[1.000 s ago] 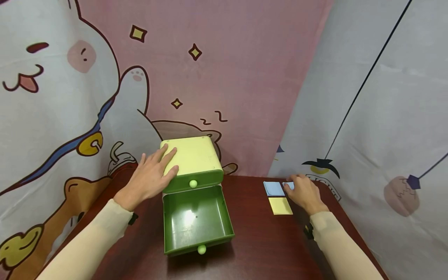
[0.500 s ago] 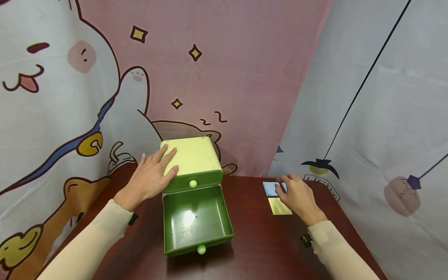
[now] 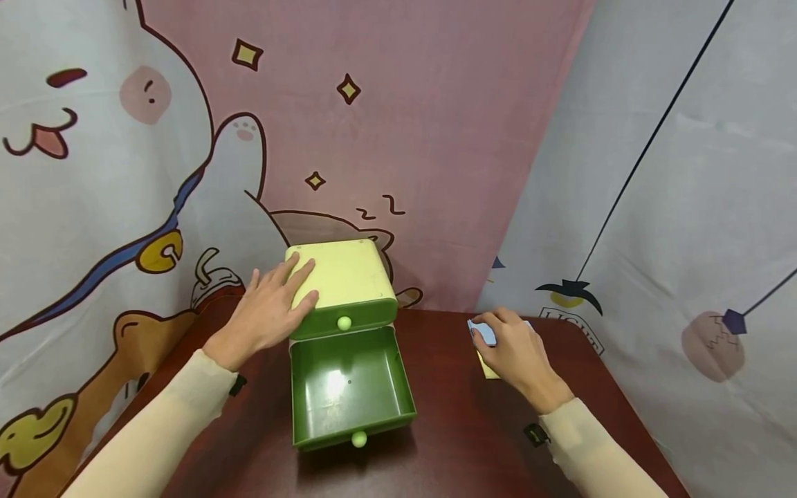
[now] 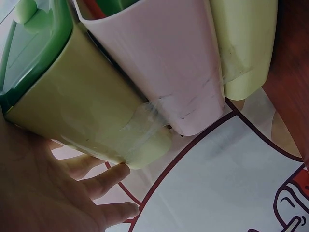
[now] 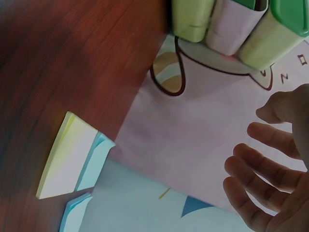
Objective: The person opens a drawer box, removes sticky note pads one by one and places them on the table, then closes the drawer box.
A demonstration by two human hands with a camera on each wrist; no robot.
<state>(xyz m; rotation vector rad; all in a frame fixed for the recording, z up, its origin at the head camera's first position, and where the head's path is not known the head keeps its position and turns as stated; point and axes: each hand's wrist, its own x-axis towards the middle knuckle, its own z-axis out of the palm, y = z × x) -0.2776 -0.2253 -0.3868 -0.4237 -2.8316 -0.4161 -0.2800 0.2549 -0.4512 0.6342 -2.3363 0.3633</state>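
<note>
My left hand [image 3: 261,321] rests with spread fingers on the pale yellow top of a small drawer unit [image 3: 349,273]. Its upper green drawer [image 3: 367,318] is closed, while a lower green drawer [image 3: 349,387] is pulled out with nothing inside. In the left wrist view, the left fingers [image 4: 104,181] lie along the yellow casing. My right hand [image 3: 513,353] hovers over sticky note pads with loosely bent fingers, holding nothing. Under it show a blue sticky note pad [image 3: 484,333] and part of a yellow pad [image 3: 488,368]. A second blue pad [image 5: 75,212] lies alongside.
The dark red-brown table [image 3: 442,429] carries everything. A printed cartoon cloth [image 3: 436,138] hangs close behind the drawer unit and along both sides. Clear tape [image 4: 145,123] joins the unit's yellow and pink tiers.
My right hand has moved left from the right blue pad to over the left blue pad and the yellow one, covering part of them. The left hand and drawer unit stay put.
</note>
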